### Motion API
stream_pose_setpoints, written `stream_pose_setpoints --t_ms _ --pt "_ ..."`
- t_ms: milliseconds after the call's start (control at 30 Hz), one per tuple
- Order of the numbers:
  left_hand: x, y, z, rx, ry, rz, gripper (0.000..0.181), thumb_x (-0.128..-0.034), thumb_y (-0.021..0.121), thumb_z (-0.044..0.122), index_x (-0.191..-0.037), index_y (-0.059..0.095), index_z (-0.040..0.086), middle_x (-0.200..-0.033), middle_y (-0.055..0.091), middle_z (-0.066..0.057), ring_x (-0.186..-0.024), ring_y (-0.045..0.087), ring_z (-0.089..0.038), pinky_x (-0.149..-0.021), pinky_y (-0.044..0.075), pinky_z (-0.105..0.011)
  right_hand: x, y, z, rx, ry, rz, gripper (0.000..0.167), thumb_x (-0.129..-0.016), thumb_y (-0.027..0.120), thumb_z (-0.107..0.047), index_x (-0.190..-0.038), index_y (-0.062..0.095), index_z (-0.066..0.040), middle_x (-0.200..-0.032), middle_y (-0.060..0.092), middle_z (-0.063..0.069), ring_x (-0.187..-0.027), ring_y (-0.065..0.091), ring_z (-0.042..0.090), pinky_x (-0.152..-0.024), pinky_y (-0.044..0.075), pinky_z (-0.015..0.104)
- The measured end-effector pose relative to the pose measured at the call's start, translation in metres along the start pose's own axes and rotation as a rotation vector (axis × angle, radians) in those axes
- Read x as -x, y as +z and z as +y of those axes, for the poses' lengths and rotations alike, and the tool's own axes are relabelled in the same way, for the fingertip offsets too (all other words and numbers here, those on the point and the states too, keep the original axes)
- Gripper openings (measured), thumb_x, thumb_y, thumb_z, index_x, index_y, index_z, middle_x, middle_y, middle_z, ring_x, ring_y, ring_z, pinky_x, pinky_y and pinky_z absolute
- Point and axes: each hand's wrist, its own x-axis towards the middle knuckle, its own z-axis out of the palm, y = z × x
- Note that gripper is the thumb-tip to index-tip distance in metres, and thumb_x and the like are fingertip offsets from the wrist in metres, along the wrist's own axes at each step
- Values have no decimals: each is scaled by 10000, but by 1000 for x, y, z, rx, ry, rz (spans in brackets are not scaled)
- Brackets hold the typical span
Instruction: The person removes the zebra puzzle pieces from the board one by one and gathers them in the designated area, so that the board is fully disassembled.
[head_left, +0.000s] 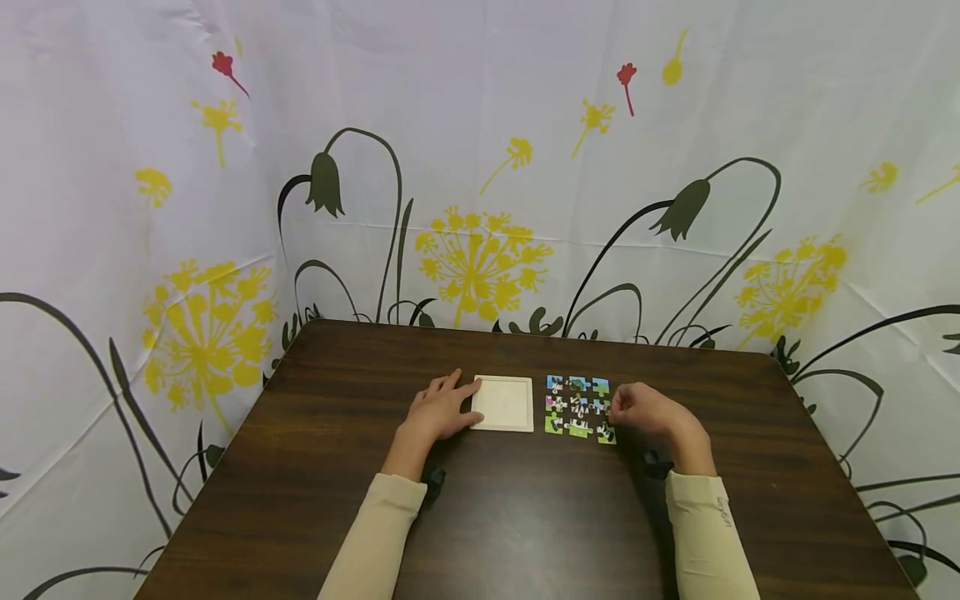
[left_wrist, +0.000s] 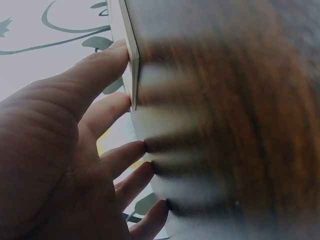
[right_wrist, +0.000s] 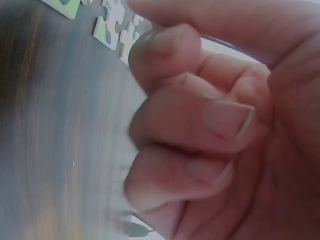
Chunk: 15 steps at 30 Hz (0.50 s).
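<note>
My left hand (head_left: 438, 408) is spread at the left side of a pale square puzzle tray (head_left: 503, 404). In the left wrist view its thumb and index finger touch the edge of the tray (left_wrist: 131, 65), and the other fingertips rest on the tabletop. Right of the tray lie jigsaw puzzle pieces (head_left: 578, 429) in small rows, blue at the top and green at the bottom. My right hand (head_left: 651, 410) pinches at the right edge of the middle row's right piece (head_left: 601, 405), its other fingers curled. The pinched edge is hidden by the fingers.
A dark wooden table (head_left: 525, 517) carries the tray and pieces near its far side. Behind it hangs a white curtain (head_left: 480, 108) with yellow, red and dark green flower prints.
</note>
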Motion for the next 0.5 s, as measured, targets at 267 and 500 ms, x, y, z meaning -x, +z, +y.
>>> stream_pose_setpoints --t_ms 267,500 --pt "0 1 0 20 8 -1 733 -1055 685 461 -1699 379 288 -1814 177 -131 -1652 211 -413 -1298 213 -682 1 6 8 12 98 -35 239 -965 755 -93 -794 588 -75 -760 518 10 -702 484 177 -658 403 322" --pt "-1 2 1 17 17 2 730 -1056 680 468 -1698 380 289 -1812 182 -133 -1650 212 -420 -1296 212 -690 -2 7 14 21 71 0 268 -974 756 -89 -794 558 -76 -755 499 11 -682 464 172 -640 398 325"
